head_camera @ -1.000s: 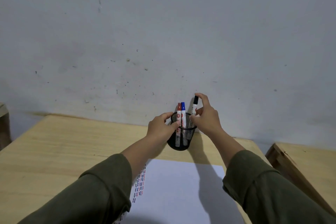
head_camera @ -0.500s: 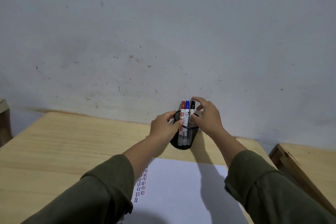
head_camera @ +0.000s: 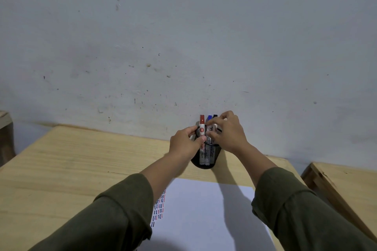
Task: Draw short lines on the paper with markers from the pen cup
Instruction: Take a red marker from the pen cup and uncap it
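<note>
The right hand (head_camera: 228, 132) covers most of the blue marker (head_camera: 209, 118) and black marker (head_camera: 215, 116); whether its fingers pinch one cannot be told. The left hand (head_camera: 184, 144) grips the black mesh pen cup (head_camera: 206, 155) on the wooden table (head_camera: 61, 165). The red marker (head_camera: 202, 126) bears an unreadable logo. A sleeve partly hides the paper (head_camera: 204, 210) and its dashes (head_camera: 159, 208).

Pen cup (head_camera: 206, 157), centre of frame: showing as black wire mesh. Three markers standing in it: red-capped marker (head_camera: 202, 123) wearing a white barrel with a red emblem; blue-capped marker (head_camera: 209, 118); black-capped marker (head_camera: 215, 116). Paper (head_camera: 206, 216), lower centre: lying white, carrying rows of short red, blue and black dashes at its left edge. Table (head_camera: 67, 167): showing pale yellow wood grain. Sleeves (head_camera: 114, 216): appearing dark olive green. Wall (head_camera: 183, 36), upper frame: looking grey-white, speckled with dark flecks.
</note>
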The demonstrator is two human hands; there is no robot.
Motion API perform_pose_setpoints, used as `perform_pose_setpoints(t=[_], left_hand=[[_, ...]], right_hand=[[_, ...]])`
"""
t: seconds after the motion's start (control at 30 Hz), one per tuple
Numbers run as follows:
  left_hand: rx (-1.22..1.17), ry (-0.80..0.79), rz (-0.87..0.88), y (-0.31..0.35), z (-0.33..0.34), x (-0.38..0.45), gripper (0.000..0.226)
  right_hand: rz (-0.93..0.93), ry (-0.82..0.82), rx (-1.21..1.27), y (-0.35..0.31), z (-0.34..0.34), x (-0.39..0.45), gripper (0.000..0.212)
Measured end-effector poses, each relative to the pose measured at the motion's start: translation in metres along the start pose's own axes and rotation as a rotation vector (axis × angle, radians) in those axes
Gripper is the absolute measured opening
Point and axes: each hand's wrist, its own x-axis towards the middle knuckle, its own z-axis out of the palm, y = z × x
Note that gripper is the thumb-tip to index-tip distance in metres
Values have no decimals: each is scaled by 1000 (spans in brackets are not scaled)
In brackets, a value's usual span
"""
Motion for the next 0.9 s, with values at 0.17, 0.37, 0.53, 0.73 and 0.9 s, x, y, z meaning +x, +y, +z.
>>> perform_pose_setpoints(t=[0.17, 0.37, 0.53, 0.73, 0.9], left_hand=[[-2, -1, -4, 0, 1, 0, 52], [-1, 7, -13, -1, 2, 2, 53], [0, 6, -15, -3, 2, 4, 53], [-30, 17, -10, -10, 1, 5, 51], [-45, 48, -4, -10, -1, 3, 52]], right_hand=[[-2, -10, 14, 0, -1, -1, 57], [-11, -49, -24, -1, -2, 6, 52], [-17, -41, 17, -2, -5, 8, 45], [-1, 8, 277, -8, -5, -7, 31], [61, 78, 486, -15, -15, -18, 43]])
